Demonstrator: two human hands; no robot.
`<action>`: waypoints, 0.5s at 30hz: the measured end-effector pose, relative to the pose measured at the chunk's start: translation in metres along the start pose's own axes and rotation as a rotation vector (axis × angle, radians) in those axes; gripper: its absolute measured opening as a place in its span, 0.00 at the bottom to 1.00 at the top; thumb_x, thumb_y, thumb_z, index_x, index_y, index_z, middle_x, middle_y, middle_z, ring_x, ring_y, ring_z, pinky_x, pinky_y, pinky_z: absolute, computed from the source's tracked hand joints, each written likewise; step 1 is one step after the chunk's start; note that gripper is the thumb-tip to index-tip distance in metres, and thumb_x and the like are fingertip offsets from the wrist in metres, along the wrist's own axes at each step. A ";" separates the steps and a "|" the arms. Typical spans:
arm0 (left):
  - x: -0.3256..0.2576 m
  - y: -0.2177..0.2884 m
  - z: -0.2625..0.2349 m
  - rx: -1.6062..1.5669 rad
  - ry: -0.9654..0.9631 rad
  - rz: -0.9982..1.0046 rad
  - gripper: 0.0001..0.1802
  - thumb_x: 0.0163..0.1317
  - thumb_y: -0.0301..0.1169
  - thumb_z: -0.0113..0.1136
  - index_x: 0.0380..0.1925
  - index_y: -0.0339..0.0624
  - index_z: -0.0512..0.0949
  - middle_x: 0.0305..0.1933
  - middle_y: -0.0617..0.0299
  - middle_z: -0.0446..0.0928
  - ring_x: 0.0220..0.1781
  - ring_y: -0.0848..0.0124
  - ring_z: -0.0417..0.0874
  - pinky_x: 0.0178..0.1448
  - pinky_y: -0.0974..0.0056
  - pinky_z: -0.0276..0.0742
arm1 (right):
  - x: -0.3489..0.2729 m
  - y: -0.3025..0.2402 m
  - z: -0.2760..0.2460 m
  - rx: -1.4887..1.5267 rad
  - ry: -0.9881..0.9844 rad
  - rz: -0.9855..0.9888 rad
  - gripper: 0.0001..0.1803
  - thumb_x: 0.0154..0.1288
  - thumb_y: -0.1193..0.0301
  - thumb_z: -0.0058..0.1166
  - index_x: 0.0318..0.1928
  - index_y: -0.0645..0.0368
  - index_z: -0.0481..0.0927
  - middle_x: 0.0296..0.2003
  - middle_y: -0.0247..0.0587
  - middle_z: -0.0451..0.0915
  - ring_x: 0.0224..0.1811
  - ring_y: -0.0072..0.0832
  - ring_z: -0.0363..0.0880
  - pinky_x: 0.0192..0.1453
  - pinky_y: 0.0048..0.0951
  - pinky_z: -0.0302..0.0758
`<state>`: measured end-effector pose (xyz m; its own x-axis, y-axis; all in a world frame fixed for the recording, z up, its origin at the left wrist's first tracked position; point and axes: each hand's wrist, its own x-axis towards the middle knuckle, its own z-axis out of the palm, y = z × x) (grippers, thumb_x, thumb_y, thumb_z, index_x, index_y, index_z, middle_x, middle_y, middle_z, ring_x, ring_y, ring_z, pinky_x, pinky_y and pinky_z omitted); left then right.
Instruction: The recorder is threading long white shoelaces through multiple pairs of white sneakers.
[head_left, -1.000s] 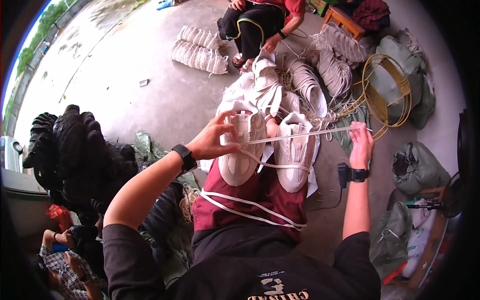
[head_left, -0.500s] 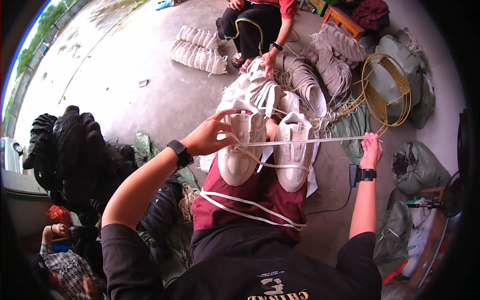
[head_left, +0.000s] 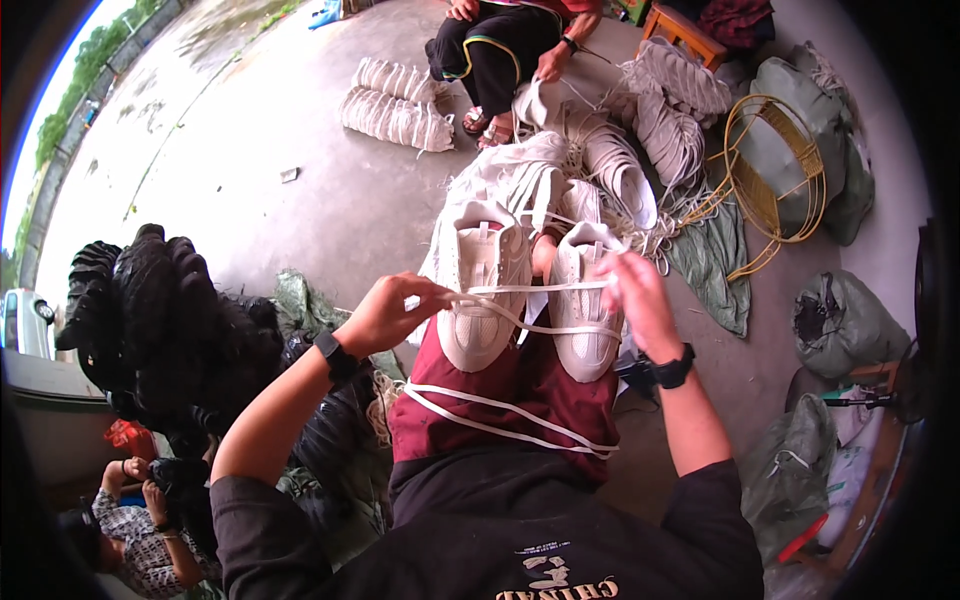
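Observation:
Two white sneaker uppers rest toe-down on my thighs, a left shoe and a right shoe. My left hand is beside the left shoe, thumb and fingertips pinching a flat white shoelace. This lace crosses both shoes to my right hand, which is slightly blurred over the right shoe's side, with closed fingers on the lace. A second strand droops across the toes. More white lace lies looped over my maroon-clad thighs.
Bundled white uppers are heaped ahead, where a seated co-worker's hand holds a white piece. Two white rolls lie on the floor. Black bundles stand left; a yellow wire frame and green sacks stand right.
My right hand has come in from the far right to the right shoe, shortening the lace's span. My left hand moved slightly down and left. The co-worker's hand moved back from the heap.

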<state>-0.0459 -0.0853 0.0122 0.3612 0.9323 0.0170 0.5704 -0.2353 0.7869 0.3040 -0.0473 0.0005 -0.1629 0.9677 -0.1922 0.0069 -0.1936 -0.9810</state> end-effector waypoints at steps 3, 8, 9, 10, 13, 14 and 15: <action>-0.007 0.007 -0.005 -0.226 -0.285 0.018 0.09 0.65 0.30 0.59 0.39 0.39 0.86 0.39 0.55 0.84 0.46 0.63 0.81 0.54 0.59 0.75 | 0.002 0.007 0.038 -0.223 -0.153 0.042 0.18 0.76 0.61 0.43 0.43 0.65 0.75 0.32 0.33 0.79 0.18 0.15 0.74 0.21 0.18 0.70; -0.006 0.011 -0.007 -0.206 -0.391 -0.062 0.12 0.66 0.33 0.57 0.36 0.36 0.85 0.34 0.55 0.84 0.40 0.67 0.81 0.49 0.62 0.76 | 0.006 0.028 0.070 -0.654 -0.135 -0.149 0.14 0.68 0.64 0.52 0.40 0.64 0.74 0.32 0.51 0.79 0.35 0.46 0.80 0.39 0.39 0.75; -0.004 0.011 -0.008 -0.239 -0.403 -0.102 0.13 0.67 0.33 0.57 0.36 0.34 0.84 0.33 0.55 0.84 0.36 0.69 0.82 0.45 0.63 0.77 | 0.005 0.027 0.075 -0.681 -0.121 -0.176 0.14 0.67 0.64 0.54 0.39 0.64 0.74 0.33 0.54 0.79 0.39 0.51 0.79 0.43 0.43 0.73; -0.004 0.012 -0.010 -0.241 -0.402 -0.102 0.13 0.67 0.33 0.57 0.36 0.34 0.84 0.33 0.55 0.84 0.36 0.69 0.82 0.45 0.63 0.77 | 0.005 0.027 0.079 -0.683 -0.122 -0.175 0.14 0.67 0.64 0.54 0.39 0.64 0.74 0.33 0.54 0.79 0.39 0.51 0.79 0.43 0.43 0.73; -0.004 0.013 -0.014 -0.373 -0.279 -0.235 0.14 0.68 0.33 0.53 0.40 0.32 0.82 0.28 0.59 0.82 0.26 0.77 0.79 0.33 0.67 0.75 | 0.007 0.029 0.082 -0.715 -0.067 -0.187 0.15 0.66 0.63 0.55 0.36 0.65 0.75 0.32 0.54 0.80 0.37 0.52 0.80 0.41 0.44 0.74; -0.002 0.012 -0.015 -0.376 -0.280 -0.233 0.14 0.68 0.33 0.53 0.40 0.32 0.82 0.28 0.59 0.82 0.26 0.77 0.79 0.33 0.67 0.75 | 0.010 0.033 0.080 -0.714 -0.096 -0.145 0.15 0.65 0.62 0.55 0.34 0.65 0.75 0.30 0.54 0.80 0.34 0.50 0.80 0.39 0.44 0.74; 0.000 0.010 -0.017 -0.356 -0.254 -0.236 0.14 0.68 0.33 0.53 0.40 0.31 0.82 0.29 0.59 0.82 0.27 0.77 0.80 0.35 0.66 0.76 | 0.012 0.033 0.080 -0.713 -0.127 -0.103 0.16 0.65 0.62 0.56 0.32 0.65 0.75 0.28 0.54 0.80 0.31 0.49 0.80 0.37 0.43 0.73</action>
<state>-0.0526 -0.0835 0.0307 0.4456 0.8424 -0.3030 0.3873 0.1238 0.9136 0.2230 -0.0549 -0.0319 -0.3106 0.9407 -0.1364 0.6190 0.0912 -0.7801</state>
